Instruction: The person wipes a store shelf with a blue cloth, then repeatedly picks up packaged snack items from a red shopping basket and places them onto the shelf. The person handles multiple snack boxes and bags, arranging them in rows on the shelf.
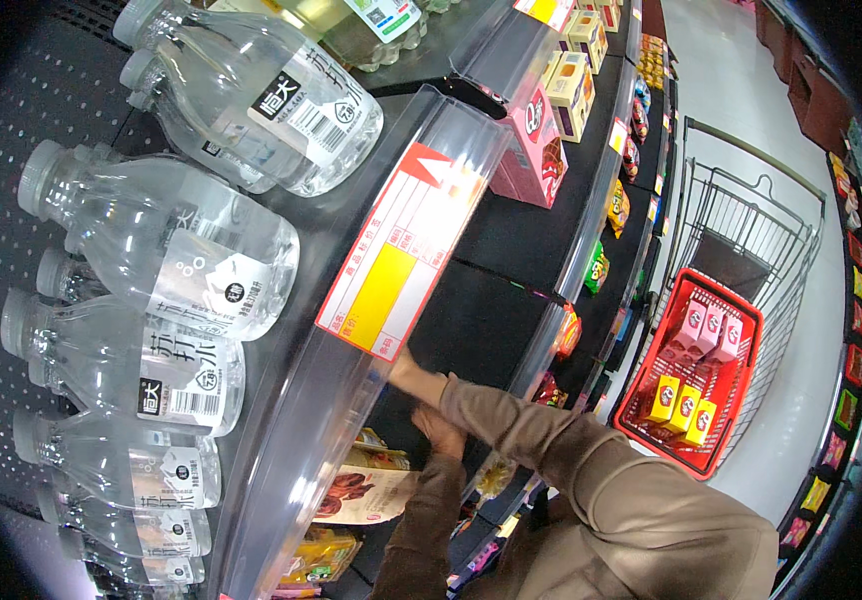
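Both my arms, in brown sleeves, reach into a dark shelf below the one that carries the bottles. My right hand point(406, 373) goes in under the shelf lip; its fingers are hidden behind the price label point(378, 289). Close beside it, my left hand point(438, 431) is bent over the black shelf surface point(468, 322), its fingertips out of sight. Whether either hand holds something cannot be seen. Nearest to my left hand is a beige snack package point(371, 487) with a brown picture. A pink carton point(528, 154) stands farther along that shelf.
Clear plastic water bottles point(221, 240) stand on the upper shelf behind a transparent edge strip point(288, 442). In the aisle, a wire shopping cart point(746, 202) carries a red basket point(752, 360) with pink cartons point(712, 330) and yellow cartons point(678, 405). Bagged snacks point(597, 266) line lower shelves.
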Demonstrator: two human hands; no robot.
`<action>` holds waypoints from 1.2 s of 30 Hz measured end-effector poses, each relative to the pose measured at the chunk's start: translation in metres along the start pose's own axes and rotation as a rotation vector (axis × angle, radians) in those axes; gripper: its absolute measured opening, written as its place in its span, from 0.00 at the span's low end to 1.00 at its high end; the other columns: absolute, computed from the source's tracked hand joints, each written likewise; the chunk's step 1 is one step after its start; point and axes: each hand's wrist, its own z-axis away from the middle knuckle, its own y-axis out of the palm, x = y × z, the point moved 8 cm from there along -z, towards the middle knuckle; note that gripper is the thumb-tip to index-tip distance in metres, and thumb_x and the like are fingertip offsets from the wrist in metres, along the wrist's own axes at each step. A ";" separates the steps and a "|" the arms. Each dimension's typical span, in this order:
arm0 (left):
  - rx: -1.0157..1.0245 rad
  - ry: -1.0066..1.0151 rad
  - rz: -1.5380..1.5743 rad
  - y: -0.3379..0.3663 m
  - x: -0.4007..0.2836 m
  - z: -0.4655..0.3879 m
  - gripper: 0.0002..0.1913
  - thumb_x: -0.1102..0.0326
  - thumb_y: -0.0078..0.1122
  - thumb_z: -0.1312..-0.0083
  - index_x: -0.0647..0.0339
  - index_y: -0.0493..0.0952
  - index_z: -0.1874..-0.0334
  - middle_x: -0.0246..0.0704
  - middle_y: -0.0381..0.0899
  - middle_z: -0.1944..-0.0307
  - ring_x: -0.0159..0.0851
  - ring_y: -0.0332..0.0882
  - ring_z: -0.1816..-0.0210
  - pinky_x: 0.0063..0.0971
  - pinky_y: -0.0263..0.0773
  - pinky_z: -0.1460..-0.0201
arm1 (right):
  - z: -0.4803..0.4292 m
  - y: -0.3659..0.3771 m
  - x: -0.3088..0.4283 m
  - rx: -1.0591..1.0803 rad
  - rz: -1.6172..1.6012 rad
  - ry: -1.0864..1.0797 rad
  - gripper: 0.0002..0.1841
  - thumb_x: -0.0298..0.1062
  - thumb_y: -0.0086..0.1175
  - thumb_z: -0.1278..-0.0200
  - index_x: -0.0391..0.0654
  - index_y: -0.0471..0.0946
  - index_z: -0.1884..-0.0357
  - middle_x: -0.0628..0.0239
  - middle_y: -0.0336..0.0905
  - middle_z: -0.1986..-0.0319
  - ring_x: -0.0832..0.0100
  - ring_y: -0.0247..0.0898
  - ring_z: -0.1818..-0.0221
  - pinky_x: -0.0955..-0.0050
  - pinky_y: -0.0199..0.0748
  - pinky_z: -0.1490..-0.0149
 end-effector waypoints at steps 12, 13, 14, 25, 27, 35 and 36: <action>0.108 0.024 -0.125 0.001 -0.026 -0.014 0.20 0.62 0.61 0.26 0.58 0.66 0.76 0.38 0.65 0.82 0.43 0.64 0.80 0.42 0.58 0.75 | 0.057 0.060 -0.005 0.171 0.080 0.001 0.17 0.26 0.75 0.51 0.41 0.77 0.62 0.52 0.83 0.57 0.55 0.80 0.51 0.60 0.78 0.46; 0.136 -0.014 -0.139 0.006 -0.021 -0.013 0.20 0.62 0.62 0.26 0.58 0.66 0.76 0.38 0.65 0.82 0.42 0.63 0.80 0.41 0.58 0.75 | 0.057 0.050 -0.033 0.138 0.085 0.121 0.18 0.28 0.76 0.52 0.41 0.76 0.64 0.53 0.83 0.60 0.54 0.81 0.54 0.59 0.78 0.47; 0.168 -0.053 -0.153 0.010 -0.015 -0.010 0.20 0.62 0.62 0.26 0.58 0.66 0.76 0.38 0.65 0.82 0.42 0.63 0.80 0.40 0.58 0.75 | 0.058 0.039 -0.060 0.103 0.086 0.242 0.19 0.30 0.78 0.53 0.41 0.74 0.66 0.54 0.83 0.63 0.54 0.81 0.56 0.59 0.78 0.49; -0.132 0.122 -0.109 -0.014 -0.016 0.004 0.11 0.61 0.70 0.33 0.60 0.78 0.67 0.40 0.81 0.72 0.52 0.81 0.68 0.44 0.75 0.62 | -0.019 -0.052 -0.088 -0.366 -0.195 0.074 0.18 0.27 0.77 0.51 0.42 0.78 0.62 0.63 0.80 0.66 0.65 0.77 0.61 0.67 0.77 0.51; 0.109 0.058 -0.257 -0.004 -0.017 -0.001 0.12 0.59 0.68 0.32 0.60 0.78 0.67 0.42 0.82 0.70 0.57 0.81 0.66 0.48 0.74 0.61 | -0.055 -0.089 -0.065 -0.420 -0.308 0.042 0.17 0.26 0.75 0.49 0.43 0.78 0.61 0.66 0.78 0.67 0.68 0.74 0.63 0.69 0.74 0.53; 0.140 0.006 -0.216 -0.006 -0.033 -0.015 0.18 0.61 0.62 0.28 0.60 0.69 0.75 0.40 0.73 0.77 0.54 0.74 0.73 0.50 0.65 0.69 | -0.096 -0.183 0.109 -0.264 -0.177 -0.071 0.12 0.22 0.67 0.39 0.44 0.76 0.57 0.76 0.71 0.69 0.80 0.67 0.66 0.78 0.68 0.59; 0.141 0.000 -0.193 -0.006 -0.032 -0.015 0.18 0.60 0.61 0.28 0.59 0.70 0.75 0.40 0.73 0.77 0.55 0.75 0.72 0.50 0.66 0.69 | -0.085 -0.187 0.124 -0.218 -0.263 -0.080 0.11 0.23 0.65 0.37 0.44 0.76 0.56 0.76 0.73 0.67 0.79 0.70 0.65 0.78 0.69 0.58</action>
